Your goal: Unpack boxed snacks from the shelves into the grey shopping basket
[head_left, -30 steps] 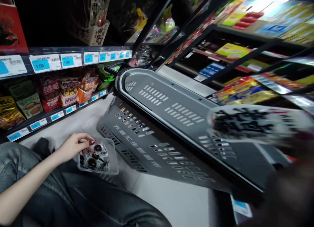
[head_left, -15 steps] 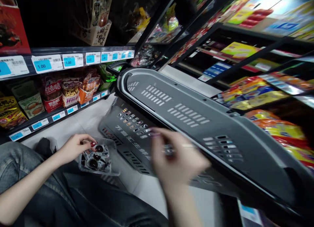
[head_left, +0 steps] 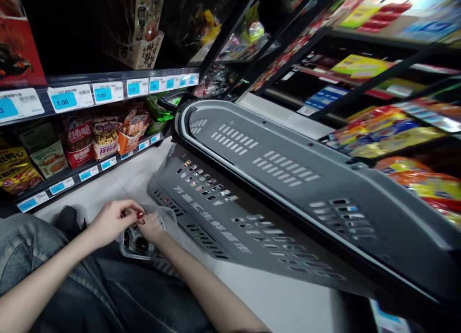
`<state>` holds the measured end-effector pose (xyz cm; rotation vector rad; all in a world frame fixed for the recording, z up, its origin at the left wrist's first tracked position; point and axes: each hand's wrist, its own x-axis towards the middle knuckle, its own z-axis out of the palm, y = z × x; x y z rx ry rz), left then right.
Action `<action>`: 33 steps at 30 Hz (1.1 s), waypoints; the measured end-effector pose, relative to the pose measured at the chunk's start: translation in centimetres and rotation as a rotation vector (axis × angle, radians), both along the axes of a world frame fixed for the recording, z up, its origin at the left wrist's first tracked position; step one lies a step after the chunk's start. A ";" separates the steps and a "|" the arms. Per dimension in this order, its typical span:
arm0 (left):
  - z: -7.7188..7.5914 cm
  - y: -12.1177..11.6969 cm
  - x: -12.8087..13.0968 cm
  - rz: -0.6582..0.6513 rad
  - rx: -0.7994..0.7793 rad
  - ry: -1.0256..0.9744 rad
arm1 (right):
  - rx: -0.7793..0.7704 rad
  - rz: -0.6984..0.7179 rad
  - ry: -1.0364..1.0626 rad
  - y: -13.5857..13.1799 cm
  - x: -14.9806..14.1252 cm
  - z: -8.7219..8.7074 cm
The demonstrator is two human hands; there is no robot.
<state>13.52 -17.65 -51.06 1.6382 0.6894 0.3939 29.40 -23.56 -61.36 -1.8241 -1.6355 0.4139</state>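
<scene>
Low in front of my lap is a clear plastic tub (head_left: pixel 127 251) with several small packets in it that show dark round pieces (head_left: pixel 141 243). My left hand (head_left: pixel 114 221) is at the tub's far left side, thumb and fingers drawn together in a pinch; what they grip, if anything, is hidden. My right hand (head_left: pixel 150 226) reaches over the tub from the right, right beside the left hand. Its fingers are hidden behind the left fingertips, so their closing does not show.
A grey shopping basket (head_left: pixel 212 218) with slotted walls stands on the floor just right of the tub. Shelves with price tags (head_left: pixel 65 99) and bagged snacks (head_left: pixel 77 136) line the left. More shelves of bright packages (head_left: pixel 392 131) rise at the right.
My right hand has moved left and down from in front of the basket to the tub, meeting my left hand. My left hand has stayed at the tub.
</scene>
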 end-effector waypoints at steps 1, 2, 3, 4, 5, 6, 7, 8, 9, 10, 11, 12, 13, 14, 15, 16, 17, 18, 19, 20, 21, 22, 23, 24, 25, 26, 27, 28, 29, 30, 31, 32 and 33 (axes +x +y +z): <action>0.1 0.0 0.0 0.001 0.011 0.009 | -0.048 0.004 0.006 0.0 0.6 0.6; 0.2 0.1 -0.1 0.011 0.033 0.022 | -0.098 0.011 0.016 0.0 1.2 1.4; 0.3 0.1 -0.2 0.034 0.064 0.043 | -0.142 0.021 0.033 0.0 1.9 2.4; 0.3 0.3 -0.2 0.071 0.100 0.075 | -0.176 0.033 0.056 0.0 2.6 3.6; 0.2 0.4 -0.3 0.111 0.132 0.112 | -0.200 0.049 0.077 -0.1 3.1 4.9; 0.1 0.5 -0.3 0.144 0.143 0.142 | -0.215 0.064 0.112 -0.3 3.5 6.3; -0.1 0.7 -0.4 0.157 0.122 0.156 | -0.225 0.069 0.173 -0.5 3.6 7.7; -0.3 0.8 -0.4 0.149 0.074 0.155 | -0.228 0.059 0.256 -0.9 3.5 8.9; -0.5 0.9 -0.4 0.129 0.015 0.138 | -0.227 0.036 0.352 -1.3 3.2 10.1; -0.7 0.9 -0.4 0.108 -0.038 0.107 | -0.222 0.006 0.451 -1.8 2.8 11.1; -0.8 0.9 -0.4 0.092 -0.090 0.072 | -0.211 -0.028 0.539 -2.3 2.3 11.9; -0.7 0.8 -0.4 0.078 -0.151 0.043 | -0.197 -0.061 0.601 -2.7 1.8 12.4; -0.6 0.7 -0.4 0.054 -0.224 0.018 | -0.182 -0.084 0.633 -3.0 1.4 12.9; -0.4 0.6 -0.4 0.021 -0.309 -0.007 | -0.171 -0.097 0.653 -3.3 1.0 13.1; -0.1 0.4 -0.4 -0.018 -0.390 -0.027 | -0.162 -0.102 0.663 -3.6 0.8 13.3; 0.3 0.3 -0.4 -0.054 -0.451 -0.042 | -0.153 -0.104 0.663 -3.7 0.6 13.4; 0.6 0.2 -0.5 -0.075 -0.477 -0.053 | -0.147 -0.099 0.651 -3.9 0.6 13.4; 0.9 0.1 -0.5 -0.081 -0.470 -0.063 | -0.142 -0.090 0.632 -4.0 0.6 13.5; 1.1 0.0 -0.5 -0.075 -0.448 -0.071 | -0.136 -0.080 0.608 -4.1 0.7 13.5; 1.3 -0.1 -0.5 -0.067 -0.429 -0.079 | -0.130 -0.072 0.586 -4.1 0.8 13.5; 1.4 -0.1 -0.5 -0.063 -0.418 -0.089 | -0.126 -0.066 0.572 -4.2 1.0 13.6; 1.4 -0.1 -0.5 -0.063 -0.413 -0.101 | -0.124 -0.060 0.565 -4.3 1.1 13.6; 1.3 -0.2 -0.5 -0.066 -0.415 -0.112 | -0.122 -0.056 0.560 -4.3 1.2 13.6; 1.3 -0.2 -0.5 -0.071 -0.423 -0.119 | -0.118 -0.053 0.553 -4.4 1.2 13.6; 1.2 -0.2 -0.4 -0.076 -0.436 -0.122 | -0.113 -0.049 0.545 -4.4 1.3 13.6; 1.2 -0.2 -0.4 -0.081 -0.453 -0.123 | -0.108 -0.046 0.536 -4.4 1.3 13.6; 1.1 -0.2 -0.4 -0.086 -0.470 -0.122 | -0.102 -0.043 0.526 -4.5 1.3 13.6; 1.0 -0.2 -0.3 -0.092 -0.480 -0.122 | -0.095 -0.040 0.514 -4.5 1.4 13.5; 0.9 -0.3 -0.3 -0.097 -0.480 -0.124 | -0.080 -0.035 0.494 -4.5 1.4 13.5; 0.8 -0.3 -0.3 -0.096 -0.460 -0.128 | -0.047 -0.030 0.455 -4.6 1.3 13.5; 0.7 -0.3 -0.3 -0.087 -0.405 -0.129 | 0.015 -0.023 0.390 -4.7 1.3 13.5; 0.6 -0.3 -0.4 -0.063 -0.299 -0.126 | 0.104 -0.009 0.299 -4.8 1.3 13.6; 0.4 -0.3 -0.6 -0.028 -0.137 -0.127 | 0.213 0.017 0.185 -4.9 1.2 13.7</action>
